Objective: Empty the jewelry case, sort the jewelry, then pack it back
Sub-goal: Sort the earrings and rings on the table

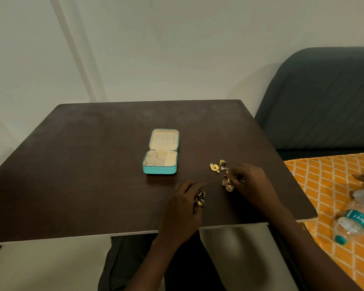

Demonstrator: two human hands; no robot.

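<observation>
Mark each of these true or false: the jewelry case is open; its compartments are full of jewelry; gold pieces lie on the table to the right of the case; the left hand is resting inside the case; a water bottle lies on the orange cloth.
1. The jewelry case is open. True.
2. Its compartments are full of jewelry. False: they look empty.
3. Gold pieces lie on the table to the right of the case. True.
4. The left hand is resting inside the case. False: it is on the table nearer the person, at some gold rings.
5. A water bottle lies on the orange cloth. True.
</observation>
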